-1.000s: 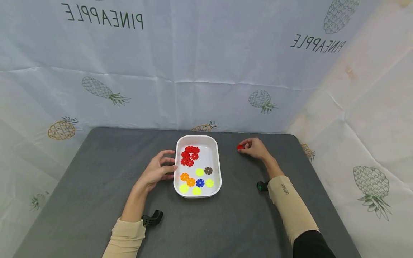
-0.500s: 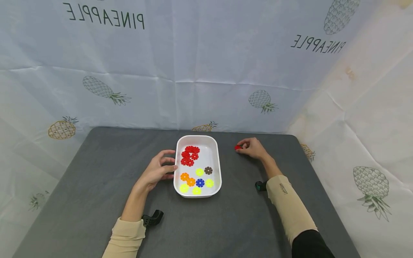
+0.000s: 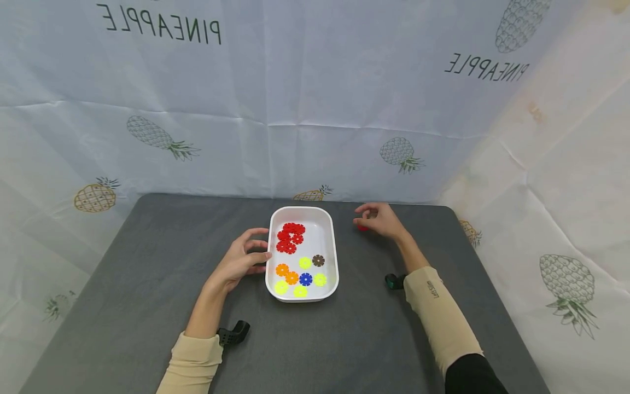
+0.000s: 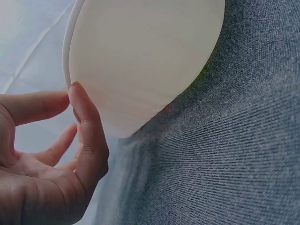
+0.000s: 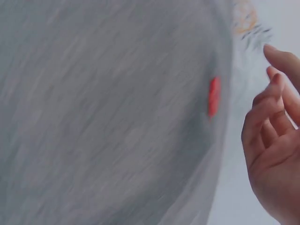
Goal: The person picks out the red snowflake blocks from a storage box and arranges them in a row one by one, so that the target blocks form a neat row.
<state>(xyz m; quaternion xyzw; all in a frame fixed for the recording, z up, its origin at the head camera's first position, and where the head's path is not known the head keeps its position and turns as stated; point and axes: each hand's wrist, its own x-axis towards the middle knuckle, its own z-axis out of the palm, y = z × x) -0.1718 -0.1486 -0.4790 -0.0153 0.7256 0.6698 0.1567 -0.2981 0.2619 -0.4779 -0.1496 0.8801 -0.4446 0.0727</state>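
Observation:
My left hand (image 3: 235,262) pinches the left rim of a white plastic tray (image 3: 319,232) between thumb and a finger; the left wrist view shows the fingertips on the rim of the tray (image 4: 145,51). Red notched, flower-shaped plastic discs (image 3: 290,228) lie in the tray's far left. To the right of the tray, my right hand (image 3: 384,221) hovers with loosely bent fingers, holding nothing. Below its fingertips a red piece (image 3: 362,227) rests on the table, mostly hidden by the hand in the head view. The right wrist view shows this red piece (image 5: 213,97) apart from the fingers.
Nearer in the tray lie orange discs (image 3: 282,270), several yellow discs (image 3: 320,279), a blue disc (image 3: 305,279) and a brown disc (image 3: 318,260). A grey cloth covers the table (image 3: 305,350). Behind the table's far edge hangs a pineapple-print curtain (image 3: 315,82).
My right hand moved slightly left with the red piece, then let go of it and rose above it. The left hand and the tray have stayed in place.

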